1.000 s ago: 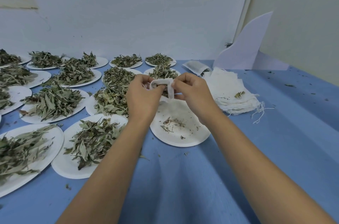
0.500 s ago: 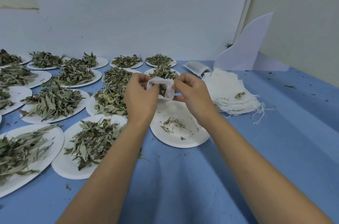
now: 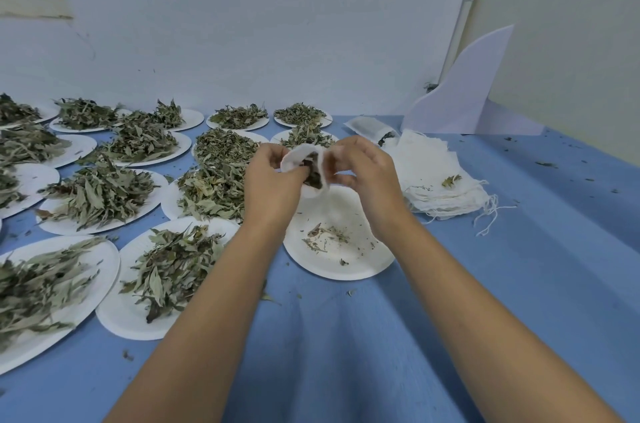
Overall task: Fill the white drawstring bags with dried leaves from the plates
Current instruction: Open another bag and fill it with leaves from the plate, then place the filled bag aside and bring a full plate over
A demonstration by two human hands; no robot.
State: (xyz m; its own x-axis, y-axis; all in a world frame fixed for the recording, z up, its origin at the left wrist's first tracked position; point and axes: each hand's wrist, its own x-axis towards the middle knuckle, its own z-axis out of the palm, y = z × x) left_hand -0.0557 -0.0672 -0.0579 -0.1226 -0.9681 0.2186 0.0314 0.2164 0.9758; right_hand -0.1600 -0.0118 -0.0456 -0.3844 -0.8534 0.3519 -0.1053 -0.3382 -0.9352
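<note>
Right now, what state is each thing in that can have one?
bag in the hands: mouth held open, dried leaves inside.
left hand: grips the bag's left side.
right hand: pinches the bag's right edge.
plate under the hands: nearly bare, only crumbs.
other plates: heaped with leaves.
stack of bags: flat, unfilled, strings loose, one sprig on top.

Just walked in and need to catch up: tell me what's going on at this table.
A person is filling a white drawstring bag with dried leaves, some of which show inside it. The left hand and the right hand pinch the bag's rim and hold its mouth open above a nearly empty plate bearing only crumbs. A stack of empty bags lies to the right. Plates heaped with leaves cover the blue table to the left.
</note>
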